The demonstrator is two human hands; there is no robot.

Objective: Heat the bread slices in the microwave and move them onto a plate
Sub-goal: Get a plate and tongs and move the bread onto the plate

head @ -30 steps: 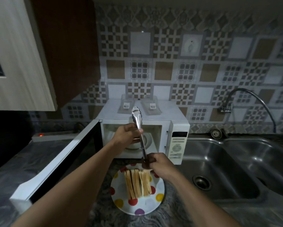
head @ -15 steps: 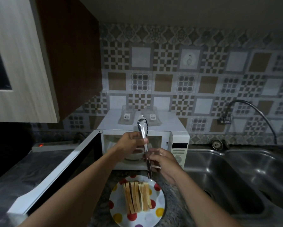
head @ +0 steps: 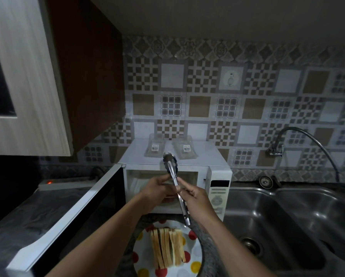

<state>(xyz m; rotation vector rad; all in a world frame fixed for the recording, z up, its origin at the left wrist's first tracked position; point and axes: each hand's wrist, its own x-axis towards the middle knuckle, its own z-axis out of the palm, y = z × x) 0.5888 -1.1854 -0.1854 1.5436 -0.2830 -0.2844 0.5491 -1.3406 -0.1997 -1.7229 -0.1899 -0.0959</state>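
Several bread slices (head: 166,247) stand on edge, packed together, on a white plate with coloured dots (head: 193,256) on the counter in front of the microwave (head: 217,188). The microwave door (head: 71,212) hangs wide open to the left. Both hands hold metal tongs (head: 174,180) upright before the cavity, scalloped tips pointing up and pressed together. My left hand (head: 155,190) grips the tongs at mid-length. My right hand (head: 195,198) pinches the lower part near the hinge end. What is inside the cavity is mostly hidden by my hands.
Two clear packets (head: 170,148) lie on the microwave top. A double steel sink (head: 287,220) with a curved tap (head: 299,140) sits to the right. A power strip with a red light (head: 49,182) rests at the back left. A wall cabinet (head: 27,76) hangs above left.
My right hand rose from the plate's edge up to the tongs' lower half. The camera tilted upward, so the plate and bread sit lower in view.
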